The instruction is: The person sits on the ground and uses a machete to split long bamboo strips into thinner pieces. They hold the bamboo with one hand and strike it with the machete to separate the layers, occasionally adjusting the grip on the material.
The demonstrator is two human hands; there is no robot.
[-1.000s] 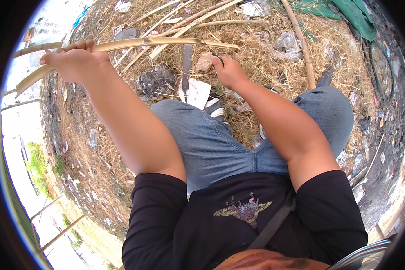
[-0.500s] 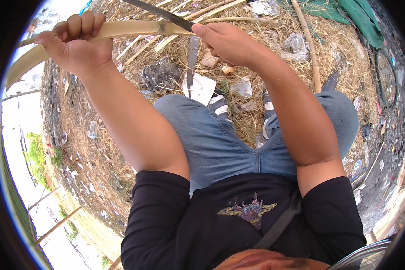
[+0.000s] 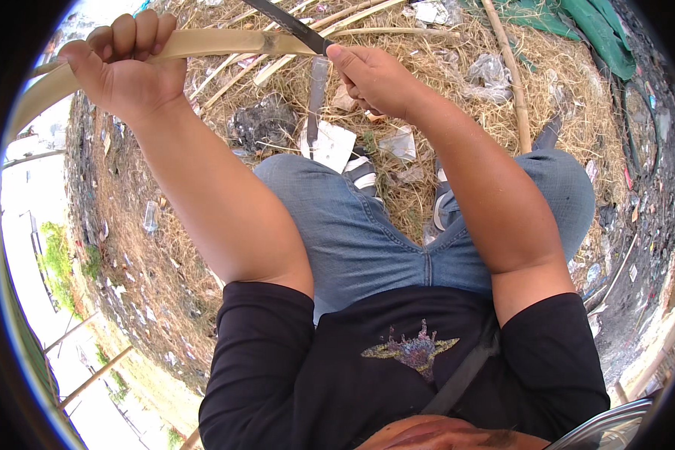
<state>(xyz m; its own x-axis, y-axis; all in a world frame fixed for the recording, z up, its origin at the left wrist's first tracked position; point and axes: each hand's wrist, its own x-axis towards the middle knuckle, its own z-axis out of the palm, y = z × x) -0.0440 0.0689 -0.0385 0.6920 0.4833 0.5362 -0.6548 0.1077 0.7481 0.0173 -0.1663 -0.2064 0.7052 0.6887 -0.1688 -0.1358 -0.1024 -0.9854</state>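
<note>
My left hand (image 3: 131, 75) is closed around a pale split bamboo strip (image 3: 217, 43) at the upper left. The strip runs from the left rim across to the right hand, with a darker node near its right part. My right hand (image 3: 375, 79) grips a long dark-bladed knife (image 3: 291, 22) whose handle is hidden in the fist. Its blade slants up and left, crossing the strip just right of the node. The blade's tip is beyond the top edge.
Dry straw (image 3: 457, 90) covers the ground, with several split bamboo strips (image 3: 382, 15) ahead. A flat upright metal bar (image 3: 316, 105) stands by my left knee. A bamboo pole (image 3: 511, 75), clear plastic (image 3: 491, 75) and green sheeting (image 3: 596, 34) lie to the right.
The knife blade has tilted more steeply, its upper part shifting right across the strip. My right hand has moved very slightly; my left hand keeps its hold.
</note>
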